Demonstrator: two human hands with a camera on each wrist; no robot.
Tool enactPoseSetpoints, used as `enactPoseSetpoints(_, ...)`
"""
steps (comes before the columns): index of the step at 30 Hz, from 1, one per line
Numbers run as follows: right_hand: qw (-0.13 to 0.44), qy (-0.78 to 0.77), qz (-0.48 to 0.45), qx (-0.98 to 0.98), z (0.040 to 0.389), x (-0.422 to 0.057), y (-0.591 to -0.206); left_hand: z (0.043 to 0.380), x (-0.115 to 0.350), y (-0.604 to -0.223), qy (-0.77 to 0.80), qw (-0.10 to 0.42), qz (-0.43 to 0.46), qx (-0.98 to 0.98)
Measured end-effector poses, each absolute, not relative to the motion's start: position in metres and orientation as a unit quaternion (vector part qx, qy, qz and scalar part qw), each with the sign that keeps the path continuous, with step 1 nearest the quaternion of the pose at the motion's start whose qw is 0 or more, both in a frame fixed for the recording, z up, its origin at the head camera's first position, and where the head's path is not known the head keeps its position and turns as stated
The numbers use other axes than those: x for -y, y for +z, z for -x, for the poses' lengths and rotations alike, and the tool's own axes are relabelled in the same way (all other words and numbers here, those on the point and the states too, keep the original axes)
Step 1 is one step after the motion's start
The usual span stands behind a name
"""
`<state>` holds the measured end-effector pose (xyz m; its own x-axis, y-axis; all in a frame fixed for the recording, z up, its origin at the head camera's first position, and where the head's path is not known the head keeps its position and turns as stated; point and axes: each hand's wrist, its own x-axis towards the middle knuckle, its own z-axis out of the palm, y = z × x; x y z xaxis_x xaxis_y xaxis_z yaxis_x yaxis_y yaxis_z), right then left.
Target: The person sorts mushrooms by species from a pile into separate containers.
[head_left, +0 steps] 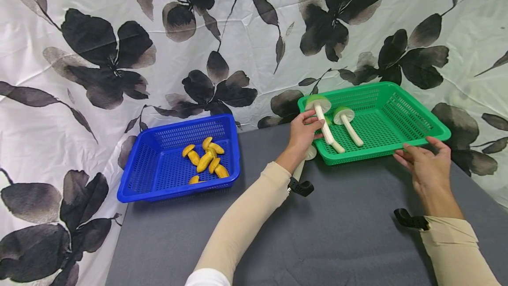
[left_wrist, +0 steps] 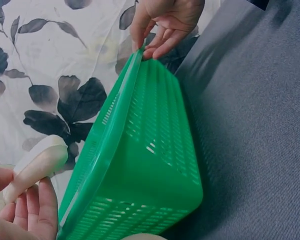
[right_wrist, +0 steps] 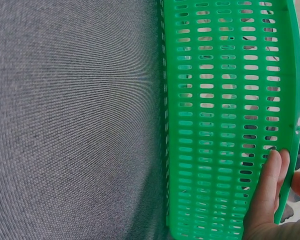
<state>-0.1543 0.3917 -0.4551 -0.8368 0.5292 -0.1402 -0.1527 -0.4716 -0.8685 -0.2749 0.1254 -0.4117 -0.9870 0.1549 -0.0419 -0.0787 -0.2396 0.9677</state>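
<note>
My left hand (head_left: 303, 133) pinches a toy mushroom (head_left: 323, 122) with a green cap and long white stem above the left end of the green basket (head_left: 420, 120). In the left wrist view the stem (left_wrist: 40, 162) lies between thumb and fingers. Inside the basket, another green-capped mushroom (head_left: 349, 127) leans toward the near side, and a further white stem (head_left: 337, 147) shows below the held one. My right hand (head_left: 430, 169) grips the basket's near rim by its right corner, fingers (right_wrist: 267, 185) against the outer wall. A white mushroom (head_left: 299, 169) lies outside the basket, partly hidden by my left wrist.
To the left stands a blue basket (head_left: 135, 171) holding several small yellow mushrooms (head_left: 206, 160). Both baskets rest on a grey cloth-covered table (head_left: 337, 233). Behind them hangs a white curtain (head_left: 270, 78) with dark flowers, close to the baskets' far sides.
</note>
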Motion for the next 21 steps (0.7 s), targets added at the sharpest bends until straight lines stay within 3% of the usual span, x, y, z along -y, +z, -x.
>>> enactPoseSetpoints(11, 0.205, 0.833, 0.203, 0.472, 0.156, -0.391, -0.455, 0.271, -0.122, -0.410, 0.749, 0.083, -0.086, -0.651)
enactPoseSetpoints(21, 0.206, 0.831, 0.207, 0.473, 0.159, -0.393, -0.455, 0.273, -0.088, -0.420, 0.772, 0.085, -0.073, -0.625)
